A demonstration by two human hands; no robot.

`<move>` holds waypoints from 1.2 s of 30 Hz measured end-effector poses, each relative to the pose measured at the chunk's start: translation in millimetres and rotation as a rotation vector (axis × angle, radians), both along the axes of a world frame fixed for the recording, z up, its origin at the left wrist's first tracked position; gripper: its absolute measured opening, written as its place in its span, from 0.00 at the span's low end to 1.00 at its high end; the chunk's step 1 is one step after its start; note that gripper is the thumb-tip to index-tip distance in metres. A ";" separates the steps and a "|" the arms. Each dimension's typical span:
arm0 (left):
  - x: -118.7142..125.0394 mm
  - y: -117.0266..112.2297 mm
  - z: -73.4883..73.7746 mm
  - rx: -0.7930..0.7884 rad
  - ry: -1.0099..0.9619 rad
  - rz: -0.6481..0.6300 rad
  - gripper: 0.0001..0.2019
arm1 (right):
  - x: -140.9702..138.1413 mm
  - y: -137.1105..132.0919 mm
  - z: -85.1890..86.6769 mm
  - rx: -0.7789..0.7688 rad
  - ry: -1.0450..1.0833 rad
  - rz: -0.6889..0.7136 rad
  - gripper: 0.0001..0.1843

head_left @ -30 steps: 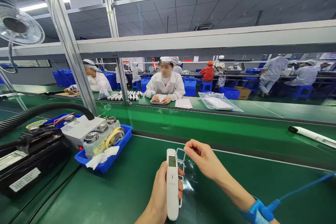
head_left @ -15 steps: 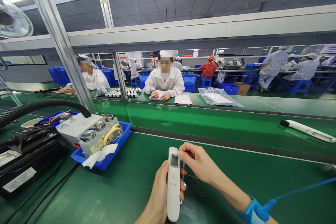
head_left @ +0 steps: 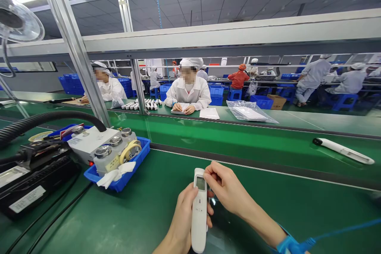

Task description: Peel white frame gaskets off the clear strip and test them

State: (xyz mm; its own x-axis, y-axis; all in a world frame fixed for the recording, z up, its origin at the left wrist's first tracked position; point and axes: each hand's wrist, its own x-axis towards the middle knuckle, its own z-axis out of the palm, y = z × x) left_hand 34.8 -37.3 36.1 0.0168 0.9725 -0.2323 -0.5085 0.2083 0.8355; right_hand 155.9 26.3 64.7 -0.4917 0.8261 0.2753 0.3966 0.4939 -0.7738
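A white device (head_left: 199, 224) is clasped by curled fingers (head_left: 210, 209) of the left hand (head_left: 182, 215); at its screen's (head_left: 200, 183) two o'clock, the right hand's (head_left: 228, 188) are pinched together, contents indiscernible.

The left hand (head_left: 182, 216) and the right hand (head_left: 225, 190) are bare, as are the forearms (head_left: 262, 219) behind these hands, while a bright blue band (head_left: 285, 242) wraps the right arm, bearing a blue connector (head_left: 309, 242) with a thin blue cord (head_left: 345, 228) leading away from the hands.
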 end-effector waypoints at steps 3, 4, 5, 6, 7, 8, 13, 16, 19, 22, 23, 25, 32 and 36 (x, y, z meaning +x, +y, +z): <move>0.3 -1.4 2.6 0.017 0.013 -0.011 0.20 | 0.7 -1.4 2.1 0.044 -0.025 -0.004 0.12; 0.5 -1.8 2.7 0.021 0.023 -0.019 0.19 | 1.0 -1.8 2.5 0.056 -0.029 -0.003 0.12; 0.7 -2.1 2.3 0.029 0.032 -0.025 0.19 | 1.3 -2.2 2.5 0.071 -0.033 -0.003 0.12; 0.8 -2.3 1.5 0.040 0.042 -0.029 0.19 | 1.8 -2.6 2.3 0.095 -0.036 -0.005 0.12; 0.8 -2.3 0.2 0.053 0.050 -0.033 0.19 | 2.5 -3.0 2.0 0.129 -0.039 -0.003 0.12; 0.6 -2.2 -1.3 0.065 0.058 -0.036 0.18 | 3.3 -3.2 1.5 0.177 -0.043 0.006 0.13; -1.8 0.3 -7.2 0.065 0.098 -0.022 0.18 | 10.3 -1.2 1.5 0.439 -0.108 0.137 0.15; -3.0 1.7 -7.1 0.085 0.109 -0.052 0.17 | 13.7 3.8 5.2 0.388 -0.025 0.109 0.13; -2.9 1.2 -6.6 0.100 0.126 -0.102 0.16 | 13.5 8.7 10.5 0.201 0.064 0.086 0.12; -1.9 -0.9 -5.7 0.098 0.167 -0.132 0.15 | 10.4 10.1 14.2 0.005 0.070 0.129 0.11; -1.7 -1.5 -5.1 0.094 0.178 -0.144 0.15 | 9.4 9.9 14.8 -0.028 0.067 0.130 0.11; -2.3 -2.4 -3.0 0.091 0.190 -0.167 0.15 | 9.0 9.8 15.4 -0.038 0.054 0.112 0.10; -24.9 1.6 18.0 0.103 0.179 -0.411 0.09 | 28.8 14.3 32.6 -0.023 -0.084 0.320 0.10; -42.9 15.6 35.8 0.084 0.148 -0.656 0.09 | 39.3 12.2 47.3 0.017 -0.192 0.419 0.19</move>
State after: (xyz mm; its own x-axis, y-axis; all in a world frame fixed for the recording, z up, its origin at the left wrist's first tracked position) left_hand -8.0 -21.7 71.9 0.5840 0.7864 -0.2015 -0.1777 0.3660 0.9135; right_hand 195.2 38.5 112.0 -0.8260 0.5411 0.1579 0.2953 0.6541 -0.6964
